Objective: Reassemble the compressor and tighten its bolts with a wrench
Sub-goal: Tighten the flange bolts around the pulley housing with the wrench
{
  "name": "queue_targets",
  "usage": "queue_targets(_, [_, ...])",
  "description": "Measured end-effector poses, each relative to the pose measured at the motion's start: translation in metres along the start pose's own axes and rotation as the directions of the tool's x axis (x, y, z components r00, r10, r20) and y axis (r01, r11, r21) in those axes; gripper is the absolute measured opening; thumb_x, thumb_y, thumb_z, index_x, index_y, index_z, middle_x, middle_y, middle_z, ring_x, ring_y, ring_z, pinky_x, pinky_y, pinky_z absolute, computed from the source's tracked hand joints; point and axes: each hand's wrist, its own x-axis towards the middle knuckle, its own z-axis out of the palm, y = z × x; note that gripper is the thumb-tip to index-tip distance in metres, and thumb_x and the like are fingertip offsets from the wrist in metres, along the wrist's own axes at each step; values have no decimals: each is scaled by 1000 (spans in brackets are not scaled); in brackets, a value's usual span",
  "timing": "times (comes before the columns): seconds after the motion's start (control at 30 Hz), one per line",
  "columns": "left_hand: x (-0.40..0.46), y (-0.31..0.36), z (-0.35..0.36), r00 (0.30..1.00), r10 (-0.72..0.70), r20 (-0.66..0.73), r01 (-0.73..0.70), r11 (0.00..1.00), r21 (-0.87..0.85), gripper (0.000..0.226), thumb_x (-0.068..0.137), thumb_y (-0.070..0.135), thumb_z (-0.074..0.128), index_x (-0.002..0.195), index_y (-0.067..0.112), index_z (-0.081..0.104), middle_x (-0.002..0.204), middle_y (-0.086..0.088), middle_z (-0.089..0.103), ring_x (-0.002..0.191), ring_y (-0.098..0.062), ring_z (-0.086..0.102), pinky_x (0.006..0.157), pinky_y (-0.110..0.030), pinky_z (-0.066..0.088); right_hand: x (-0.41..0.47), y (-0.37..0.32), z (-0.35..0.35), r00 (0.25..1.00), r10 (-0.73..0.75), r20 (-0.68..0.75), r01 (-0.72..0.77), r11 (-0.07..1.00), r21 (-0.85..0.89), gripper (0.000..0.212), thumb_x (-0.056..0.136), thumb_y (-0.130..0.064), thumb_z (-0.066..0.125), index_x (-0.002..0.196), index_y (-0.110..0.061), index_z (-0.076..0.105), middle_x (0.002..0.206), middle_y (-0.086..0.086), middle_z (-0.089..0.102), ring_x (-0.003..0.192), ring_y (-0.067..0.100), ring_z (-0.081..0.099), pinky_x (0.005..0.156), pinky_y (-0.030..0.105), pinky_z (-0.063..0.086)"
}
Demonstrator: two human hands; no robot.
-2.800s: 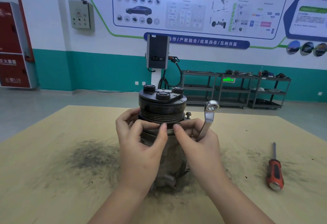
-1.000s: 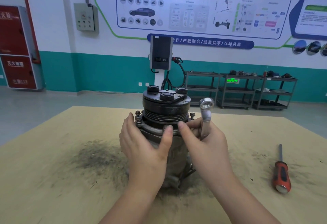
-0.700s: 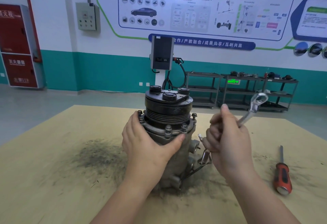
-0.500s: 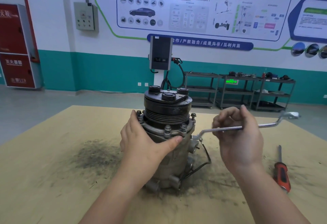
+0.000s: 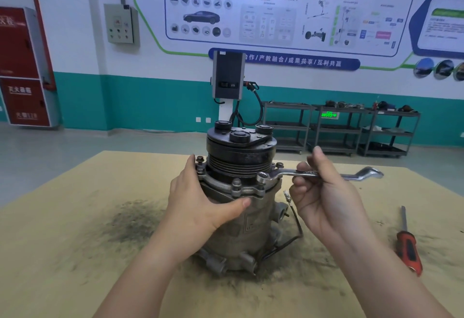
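Pinched between thumb and fingers of the right hand (image 5: 324, 199): a double-ended ring wrench (image 5: 319, 174), held at mid-shaft and lying roughly level. Near ring end seated over a bolt (image 5: 262, 178) on the front right of the flange; far ring end sticking out to the right, past the hand, in the air. Wrapped around the left and front side of the compressor (image 5: 241, 207), just below the flange: the left hand (image 5: 198, 204), open-palmed, fingers out of sight behind the body, thumb laid across the front of the housing under a second bolt (image 5: 236, 184). Not closed into a fist, simply pressed against the metal. Standing upright near the middle of the tan table (image 5: 62, 255), pulley end up, on a patch of dark grime and filings. More bolts visible around the flange: one at the far left (image 5: 200, 160) beside the left fingertips, one at the far right (image 5: 279, 165). Trailing from the right side of the housing, a thin black wire (image 5: 296, 224) with a small connector. Well off to the right on the table, a red-handled screwdriver (image 5: 409, 245), lying flat, apart from both hands.
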Motion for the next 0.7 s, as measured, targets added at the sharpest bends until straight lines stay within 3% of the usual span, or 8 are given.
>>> queue_targets(0.03, [1, -1, -1, 999, -30, 18, 29, 999, 28, 138, 32, 82, 66, 151, 32, 17, 140, 13, 40, 138, -13, 32, 112, -32, 32, 2, -1, 2, 1000, -4, -5, 4, 1000, -22, 19, 90, -27, 62, 82, -11, 55, 56, 3, 63, 38, 10, 53, 36, 16, 43])
queue_targets(0.1, [3, -4, -5, 996, -59, 62, 56, 997, 57, 150, 30, 85, 65, 156, 27, 8, 153, 7, 33, 143, -16, 29, 118, -41, 30, 6, -7, 7, 1000, -14, -8, 13, 995, -103, 21, 91, -24, 62, 80, -8, 55, 55, 5, 64, 37, 10, 53, 35, 16, 42])
queue_targets(0.23, [5, -9, -8, 990, -48, 131, 28, 989, 148, 150, 30, 89, 63, 155, 27, 8, 155, 4, 28, 144, -18, 23, 119, -44, 27, 18, -20, 16, 996, 91, 19, -83, 961, -265, 19, 90, -18, 64, 81, -4, 55, 54, 4, 63, 35, 8, 49, 33, 15, 38])
queue_targets(0.37, [4, -10, -5, 992, -63, 113, 45, 987, 156, 152, 29, 91, 58, 155, 29, 1, 156, 6, 23, 144, -16, 17, 118, -40, 23, 18, -15, 16, 991, 132, 27, -123, 971, -203, 19, 87, -16, 65, 79, -6, 52, 54, 3, 59, 34, 5, 43, 31, 13, 34])
queue_targets(0.53, [5, -12, -2, 997, -48, 65, 38, 987, 157, 142, 37, 83, 62, 155, 23, 12, 149, -1, 32, 139, -21, 23, 115, -41, 26, -14, 0, -2, 972, -187, 143, 195, 980, -48, 18, 84, -19, 58, 94, -7, 49, 67, 9, 67, 48, 15, 59, 45, 22, 49])
queue_targets(0.63, [6, -12, 0, 997, -54, 51, 45, 986, 162, 133, 47, 74, 69, 155, 22, 10, 147, -1, 31, 137, -20, 22, 113, -38, 25, -35, 17, -16, 857, -433, 280, 468, 881, -70, 22, 88, -28, 62, 100, -16, 49, 87, 13, 70, 70, 24, 68, 66, 31, 57])
queue_targets(0.7, [5, -11, 1, 997, -65, 50, 56, 984, 169, 134, 47, 73, 68, 155, 22, 9, 147, -1, 31, 136, -19, 21, 113, -38, 24, -47, 29, -20, 719, -580, 382, 683, 690, -237, 16, 90, -43, 63, 97, -30, 58, 99, 9, 71, 82, 24, 70, 75, 33, 57])
